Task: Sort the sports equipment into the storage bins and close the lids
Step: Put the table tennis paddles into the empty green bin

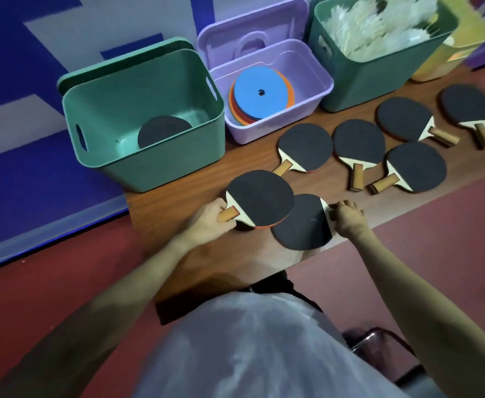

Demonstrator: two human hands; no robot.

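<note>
Gripping two table tennis paddles by their wooden handles suits them: stiff, light, flat blades with grippy rubber faces. The left paddle (260, 198) overlaps the right paddle (301, 225) near the surface's (207, 265) front edge. Left hand (209, 222) fingers curl round one handle; right hand (347, 218) fingers close on the other. The green bin (143, 116), at ten o'clock, already holds one paddle.

Both your arms reach forward over the surface's near edge; your left hand (209, 222) and right hand (347, 218) each curl fingers closed in a grip.
</note>
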